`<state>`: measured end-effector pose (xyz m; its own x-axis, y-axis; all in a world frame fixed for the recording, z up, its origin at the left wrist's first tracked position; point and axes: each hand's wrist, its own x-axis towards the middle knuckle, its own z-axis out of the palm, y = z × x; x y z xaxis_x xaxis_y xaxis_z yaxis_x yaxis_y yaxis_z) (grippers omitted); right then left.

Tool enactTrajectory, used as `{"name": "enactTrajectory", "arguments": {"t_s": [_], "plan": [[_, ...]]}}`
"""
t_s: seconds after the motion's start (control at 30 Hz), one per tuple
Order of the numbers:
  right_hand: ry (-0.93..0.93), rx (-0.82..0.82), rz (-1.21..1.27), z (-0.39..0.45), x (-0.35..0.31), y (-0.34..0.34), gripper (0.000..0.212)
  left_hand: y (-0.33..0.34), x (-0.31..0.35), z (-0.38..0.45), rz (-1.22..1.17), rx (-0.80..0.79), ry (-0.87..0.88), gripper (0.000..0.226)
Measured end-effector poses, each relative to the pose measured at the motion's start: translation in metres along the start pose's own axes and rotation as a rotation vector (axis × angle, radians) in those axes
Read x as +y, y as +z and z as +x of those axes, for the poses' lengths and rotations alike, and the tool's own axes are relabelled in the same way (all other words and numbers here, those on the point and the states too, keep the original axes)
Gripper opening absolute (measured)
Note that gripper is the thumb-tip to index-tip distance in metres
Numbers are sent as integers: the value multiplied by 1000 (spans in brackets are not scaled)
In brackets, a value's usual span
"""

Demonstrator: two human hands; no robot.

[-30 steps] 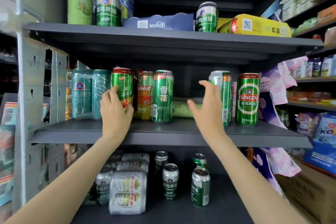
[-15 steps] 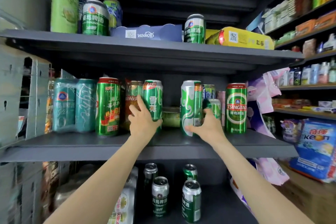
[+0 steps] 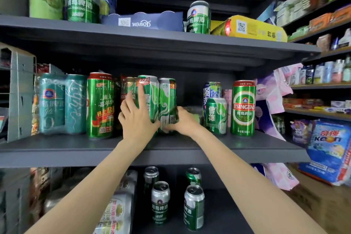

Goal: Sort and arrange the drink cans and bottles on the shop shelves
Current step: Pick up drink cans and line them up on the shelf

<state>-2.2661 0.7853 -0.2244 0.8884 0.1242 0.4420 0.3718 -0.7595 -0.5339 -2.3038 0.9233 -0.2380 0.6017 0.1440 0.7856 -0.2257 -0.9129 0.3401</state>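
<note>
Dark grey metal shelves are filling the view of a shop aisle, with more stocked racks running off at 3 o'clock. The middle shelf point(image 3: 76, 150) is carrying the work: two tall green cans are standing upright side by side near its centre, touching. The left hand point(image 3: 137, 119) is lying against the left can point(image 3: 151, 100) with fingers spread fairly wide and straight up its face, not wrapped round it. The right hand point(image 3: 185, 121) is curling its fingers round the lower part of the right can point(image 3: 167, 100), gripping it (the thumb side is hidden).

At 9 o'clock of the pair, a tall green can with a red top point(image 3: 100, 105) is standing just beside them, then a shrink-wrapped teal pack point(image 3: 62, 103). At 3 o'clock an open gap of bare shelf is lying before a short green can point(image 3: 216, 115) and a can reading TSINGTAO point(image 3: 243, 108). The front lip of the shelf is free along its whole length.

On the top shelf point(image 3: 152, 38) a blue carton reading "Towen" upside down point(image 3: 142, 22) is sitting beside a yellow pack with a QR code point(image 3: 252, 28). At 4 o'clock a blue bag is reading KEON point(image 3: 328, 142).
</note>
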Motion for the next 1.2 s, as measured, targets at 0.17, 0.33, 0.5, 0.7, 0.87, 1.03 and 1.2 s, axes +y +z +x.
{"name": "enactTrajectory", "arguments": {"t_s": [0.17, 0.33, 0.5, 0.7, 0.87, 1.03, 1.2], "plan": [[-33, 21, -435, 9, 26, -35, 70, 4, 1, 2, 6, -55, 67, 102], [-57, -168, -726, 28, 25, -13, 66, 4, 0, 1, 11, -48, 63, 101], [-73, -143, -776, 27, 18, -14, 63, 5, -1, 2, 6, -51, 66, 102], [-134, -30, -627, -1, 1, -28, 68, 3, -2, 3, -19, -63, 63, 102], [-48, 148, -540, -37, -3, -28, 62, 2, -3, 2, -1, -46, 70, 101], [83, 207, -329, -89, 9, -45, 54, 0, -1, -1, 4, -57, 81, 100], [47, 423, -36, -128, 26, -62, 49, -6, 4, -3, -50, 29, 121, 83]]}}
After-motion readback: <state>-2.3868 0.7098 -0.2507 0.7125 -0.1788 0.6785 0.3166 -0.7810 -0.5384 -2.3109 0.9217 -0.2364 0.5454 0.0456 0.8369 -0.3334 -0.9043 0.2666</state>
